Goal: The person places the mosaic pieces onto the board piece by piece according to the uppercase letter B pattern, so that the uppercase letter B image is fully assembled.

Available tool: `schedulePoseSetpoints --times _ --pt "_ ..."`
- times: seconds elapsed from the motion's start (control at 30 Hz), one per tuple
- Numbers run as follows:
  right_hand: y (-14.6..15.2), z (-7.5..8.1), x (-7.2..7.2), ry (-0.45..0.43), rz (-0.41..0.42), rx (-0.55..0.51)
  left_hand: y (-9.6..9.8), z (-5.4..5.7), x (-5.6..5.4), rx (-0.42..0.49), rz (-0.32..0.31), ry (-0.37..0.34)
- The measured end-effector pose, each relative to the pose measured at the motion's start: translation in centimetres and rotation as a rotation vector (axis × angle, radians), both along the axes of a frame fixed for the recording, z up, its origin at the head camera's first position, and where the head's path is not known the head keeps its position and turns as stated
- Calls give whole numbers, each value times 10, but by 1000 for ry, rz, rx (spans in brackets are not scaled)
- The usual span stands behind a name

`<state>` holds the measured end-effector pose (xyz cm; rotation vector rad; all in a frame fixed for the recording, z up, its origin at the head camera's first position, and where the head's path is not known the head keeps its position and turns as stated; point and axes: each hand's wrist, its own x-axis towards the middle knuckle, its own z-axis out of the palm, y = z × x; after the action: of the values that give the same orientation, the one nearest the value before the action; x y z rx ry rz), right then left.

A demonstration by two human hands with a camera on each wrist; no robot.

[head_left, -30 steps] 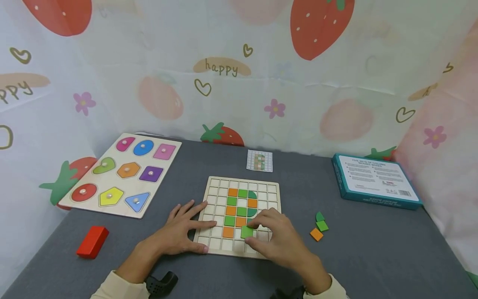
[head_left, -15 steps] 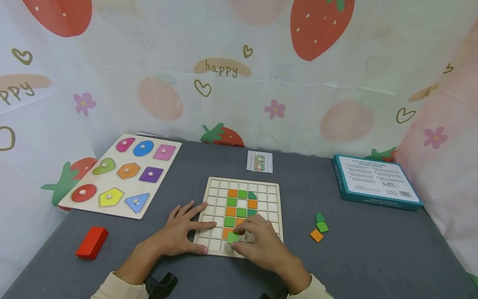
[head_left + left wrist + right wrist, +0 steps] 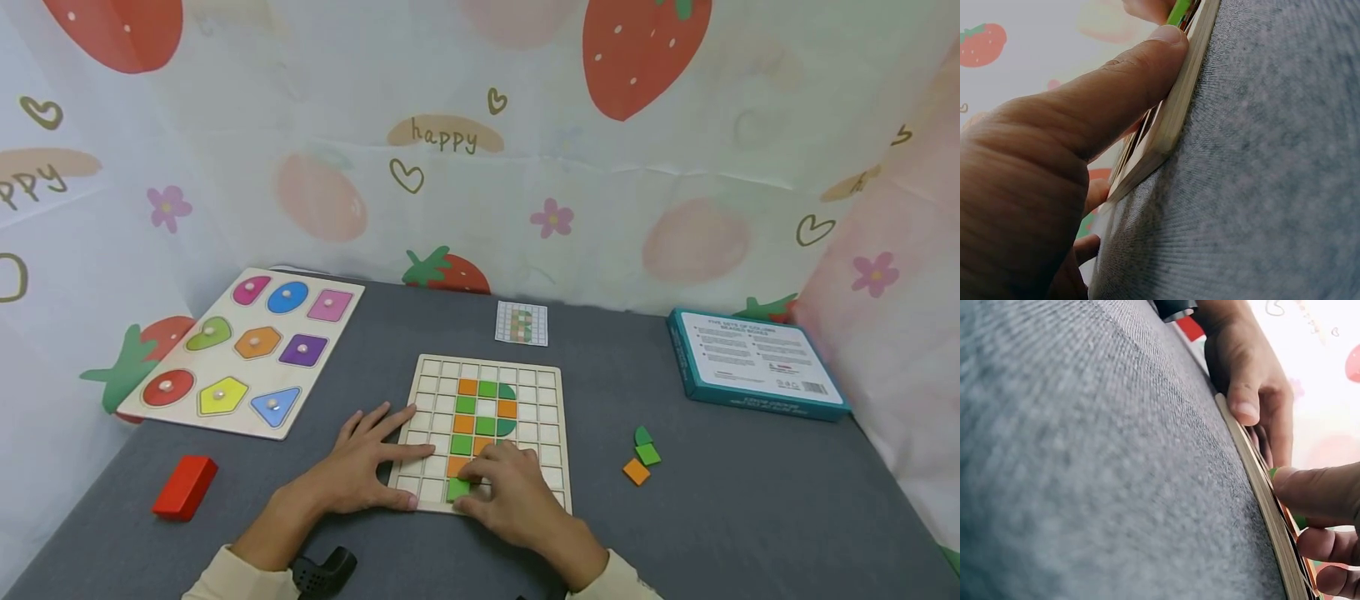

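Observation:
My right hand (image 3: 517,496) pinches a green square tile (image 3: 457,489) between thumb and fingertips, at the bottom row of a wooden grid board (image 3: 547,414). The tile sits just below an orange tile (image 3: 457,467); whether it lies flat in its cell I cannot tell. Orange, green and dark green rounded tiles fill cells in the board's middle, some hidden by the right hand. My left hand (image 3: 363,462) rests with spread fingers on the board's left side. In the left wrist view its thumb (image 3: 1141,75) presses the board's edge (image 3: 1175,115).
Loose orange (image 3: 636,472) and green tiles (image 3: 647,454) lie right of the board. A pattern card (image 3: 521,323) is behind it, a teal box (image 3: 757,362) at back right. Leftward are a shape puzzle (image 3: 255,375) and a red block (image 3: 185,487).
My right hand has carried the green tile left and toward the front, from the middle columns down to the bottom row under the orange tile. The left hand has stayed put.

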<state>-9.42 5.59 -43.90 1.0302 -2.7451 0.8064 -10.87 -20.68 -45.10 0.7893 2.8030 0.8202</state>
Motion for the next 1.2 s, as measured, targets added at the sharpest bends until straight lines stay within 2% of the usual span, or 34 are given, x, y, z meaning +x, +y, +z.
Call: schedulePoseSetpoints --times 0.37,0.93,1.07,1.2 --pt "-3 0 2 -15 -6 53 0 0 0 2 -3 3" --pt "-2 -1 1 4 46 23 -1 0 1 5 6 -4" --pt "0 5 3 27 54 -28 -1 -1 1 8 7 1" --pt "7 18 4 30 66 -112 0 0 0 7 5 3"
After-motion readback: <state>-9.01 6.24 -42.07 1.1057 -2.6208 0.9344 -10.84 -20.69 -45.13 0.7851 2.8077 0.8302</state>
